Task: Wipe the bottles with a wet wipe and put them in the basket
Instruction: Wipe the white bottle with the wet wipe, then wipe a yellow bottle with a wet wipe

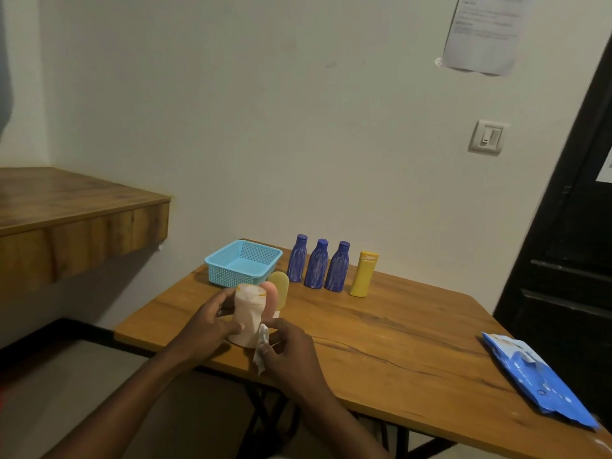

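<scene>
My left hand point(207, 321) grips a pale peach bottle point(247, 314) standing upright near the table's front left edge. My right hand point(289, 354) pinches a crumpled white wet wipe point(261, 347) against the bottle's lower right side. Just behind the held bottle stand a pink tube point(271, 298) and a pale yellow tube point(280, 288), partly hidden. Behind them sits the light blue basket point(243, 263), with nothing in it. Three dark blue bottles point(317, 264) stand in a row to the basket's right, then a yellow bottle point(363, 273).
A blue wet-wipe pack point(538, 380) lies at the wooden table's right edge point(397, 342). A wooden shelf point(76, 213) juts from the wall on the left. A dark door point(569, 243) stands to the right, with a wall switch point(486, 137) beside it.
</scene>
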Available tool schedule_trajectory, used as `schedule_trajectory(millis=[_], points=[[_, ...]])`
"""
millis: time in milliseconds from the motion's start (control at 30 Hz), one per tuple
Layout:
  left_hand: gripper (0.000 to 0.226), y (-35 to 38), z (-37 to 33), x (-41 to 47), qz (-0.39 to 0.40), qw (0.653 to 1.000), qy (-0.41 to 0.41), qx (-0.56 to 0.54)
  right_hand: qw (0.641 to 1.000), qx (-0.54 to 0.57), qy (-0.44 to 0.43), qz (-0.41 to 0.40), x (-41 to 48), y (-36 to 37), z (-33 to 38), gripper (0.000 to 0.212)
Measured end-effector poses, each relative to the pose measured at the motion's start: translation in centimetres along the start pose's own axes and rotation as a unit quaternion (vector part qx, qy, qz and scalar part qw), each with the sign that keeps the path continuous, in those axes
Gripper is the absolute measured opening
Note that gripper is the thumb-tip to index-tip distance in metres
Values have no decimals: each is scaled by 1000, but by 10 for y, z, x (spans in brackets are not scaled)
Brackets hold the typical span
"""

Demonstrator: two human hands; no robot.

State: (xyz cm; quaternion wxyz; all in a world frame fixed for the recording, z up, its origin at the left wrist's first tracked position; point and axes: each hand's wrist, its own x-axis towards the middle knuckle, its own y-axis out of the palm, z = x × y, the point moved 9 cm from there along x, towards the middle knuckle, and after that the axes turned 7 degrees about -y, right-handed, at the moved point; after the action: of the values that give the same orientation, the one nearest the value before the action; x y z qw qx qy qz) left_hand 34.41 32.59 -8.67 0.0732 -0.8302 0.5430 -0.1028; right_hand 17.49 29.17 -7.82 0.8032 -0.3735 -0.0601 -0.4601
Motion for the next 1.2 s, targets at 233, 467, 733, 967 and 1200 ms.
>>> schedule_trajectory(millis=[233,467,733,967,1200], points=[[75,-14,-32,-20,-132,984,121,-8,997,34,26,-64,0,-38,-10,35],[37,50,-115,-50,-146,948,277,49,981,75,3,-178,-5,-100,-8,25],[33,161,-135,-1,-30,957,270,99,954,71,30,-291,-3,-187,-47,19],[54,234,-98,76,64,966,149,204,932,69,130,-331,0,-240,-138,26],[79,278,-53,137,83,977,30,192,941,60,196,-270,31,-240,-218,20]])
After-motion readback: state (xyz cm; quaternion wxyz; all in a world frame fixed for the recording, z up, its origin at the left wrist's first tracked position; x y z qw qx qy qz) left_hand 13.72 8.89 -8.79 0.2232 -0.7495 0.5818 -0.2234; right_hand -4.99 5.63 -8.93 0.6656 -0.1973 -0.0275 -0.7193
